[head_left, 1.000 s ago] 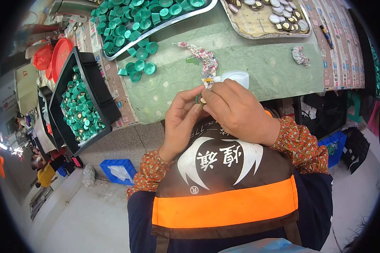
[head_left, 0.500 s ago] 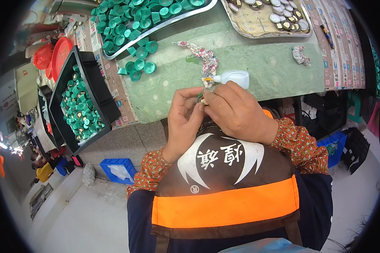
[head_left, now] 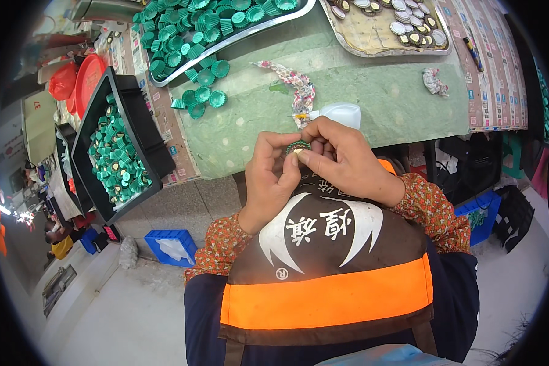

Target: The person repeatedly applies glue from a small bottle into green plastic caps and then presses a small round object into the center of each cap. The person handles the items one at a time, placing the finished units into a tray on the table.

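Between the fingertips of both hands is a small green fluted cup [head_left: 297,146] with a brown and cream piece in its mouth. My left hand [head_left: 271,177] pinches it from the left with thumb and fingers. From the other side, my right hand [head_left: 346,160] grips it, its thumb at the cream part. Just beyond the hands, a white squeeze bottle [head_left: 340,114] lies on its side, its yellow nozzle pointing left. The nozzle rests against a twisted flowered cloth [head_left: 300,88] on the green table cover [head_left: 384,100].
A metal tray [head_left: 238,41] heaped with green cups stands at the far left, several loose cups [head_left: 203,96] beside it. Another tray [head_left: 366,44] holds round brown and white pieces. Left of the table is a black crate [head_left: 146,143] of filled cups. A crumpled cloth [head_left: 434,82] and a marker [head_left: 473,53] lie right.
Both hands have dropped slightly toward me. My right fingers have curled back and the cup has tilted, so more of its green rim and cream piece shows.
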Demonstrator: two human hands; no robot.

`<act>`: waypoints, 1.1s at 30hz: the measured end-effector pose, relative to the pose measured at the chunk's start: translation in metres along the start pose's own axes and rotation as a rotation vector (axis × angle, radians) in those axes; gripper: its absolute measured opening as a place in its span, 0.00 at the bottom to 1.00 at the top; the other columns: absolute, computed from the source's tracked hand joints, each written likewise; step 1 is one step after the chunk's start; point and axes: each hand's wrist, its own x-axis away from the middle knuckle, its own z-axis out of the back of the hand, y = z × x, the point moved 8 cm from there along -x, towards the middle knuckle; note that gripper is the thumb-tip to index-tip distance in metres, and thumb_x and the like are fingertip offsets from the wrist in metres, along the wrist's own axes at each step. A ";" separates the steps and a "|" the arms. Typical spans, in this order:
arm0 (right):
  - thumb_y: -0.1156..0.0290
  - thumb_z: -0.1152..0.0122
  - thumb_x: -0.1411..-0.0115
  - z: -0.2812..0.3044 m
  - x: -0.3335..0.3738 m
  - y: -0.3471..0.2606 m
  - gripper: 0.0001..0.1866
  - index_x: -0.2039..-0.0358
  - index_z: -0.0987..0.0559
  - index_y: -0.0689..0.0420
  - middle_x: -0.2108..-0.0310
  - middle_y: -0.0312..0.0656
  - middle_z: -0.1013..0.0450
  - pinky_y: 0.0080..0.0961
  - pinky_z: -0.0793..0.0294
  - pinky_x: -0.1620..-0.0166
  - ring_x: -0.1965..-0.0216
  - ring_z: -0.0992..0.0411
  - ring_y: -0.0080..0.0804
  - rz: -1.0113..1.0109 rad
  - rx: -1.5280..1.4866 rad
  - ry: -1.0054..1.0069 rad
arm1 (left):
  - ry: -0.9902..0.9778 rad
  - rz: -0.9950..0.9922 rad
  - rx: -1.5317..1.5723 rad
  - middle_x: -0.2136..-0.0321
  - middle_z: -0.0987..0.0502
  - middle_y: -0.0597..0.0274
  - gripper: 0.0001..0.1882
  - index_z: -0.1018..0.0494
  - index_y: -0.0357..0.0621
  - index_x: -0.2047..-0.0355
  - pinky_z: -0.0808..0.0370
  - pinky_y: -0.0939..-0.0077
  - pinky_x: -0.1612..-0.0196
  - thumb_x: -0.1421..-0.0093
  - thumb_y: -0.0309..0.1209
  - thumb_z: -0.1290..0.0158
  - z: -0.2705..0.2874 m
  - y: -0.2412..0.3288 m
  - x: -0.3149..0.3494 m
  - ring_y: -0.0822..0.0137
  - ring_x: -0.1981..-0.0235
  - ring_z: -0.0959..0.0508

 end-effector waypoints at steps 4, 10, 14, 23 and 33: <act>0.73 0.35 0.40 -0.001 0.001 0.001 0.11 0.58 0.25 0.60 0.74 0.28 0.34 0.14 0.39 0.73 0.75 0.40 0.11 0.004 -0.041 0.036 | -0.014 0.072 0.193 0.55 0.23 0.55 0.14 0.38 0.37 0.46 0.23 0.77 0.50 0.31 0.19 0.55 -0.004 0.001 -0.001 0.74 0.55 0.22; 0.74 0.36 0.38 -0.010 0.001 0.013 0.09 0.60 0.28 0.58 0.72 0.25 0.36 0.11 0.42 0.73 0.74 0.42 0.07 -0.086 -0.235 -0.023 | -0.054 0.149 0.392 0.55 0.23 0.54 0.12 0.39 0.38 0.48 0.21 0.77 0.51 0.30 0.21 0.55 -0.007 -0.002 -0.001 0.72 0.56 0.20; 0.75 0.37 0.38 -0.015 0.001 0.017 0.09 0.61 0.28 0.57 0.72 0.24 0.36 0.10 0.43 0.72 0.74 0.43 0.06 -0.055 -0.360 -0.039 | -0.050 0.120 0.394 0.55 0.24 0.54 0.12 0.39 0.39 0.48 0.19 0.75 0.52 0.31 0.22 0.54 -0.006 -0.003 0.001 0.71 0.57 0.19; 0.75 0.36 0.36 -0.022 0.000 0.022 0.10 0.59 0.29 0.59 0.70 0.26 0.34 0.10 0.38 0.69 0.72 0.39 0.07 -0.067 -0.519 -0.118 | -0.118 0.189 0.462 0.51 0.26 0.50 0.11 0.40 0.38 0.49 0.17 0.69 0.50 0.29 0.23 0.53 -0.002 -0.011 0.003 0.66 0.50 0.21; 0.79 0.40 0.38 -0.026 0.003 0.029 0.08 0.61 0.30 0.59 0.72 0.27 0.34 0.11 0.35 0.69 0.73 0.38 0.06 -0.108 -0.527 -0.072 | -0.055 0.090 0.300 0.55 0.26 0.54 0.11 0.39 0.39 0.51 0.22 0.73 0.49 0.32 0.20 0.53 -0.003 -0.014 0.002 0.72 0.53 0.24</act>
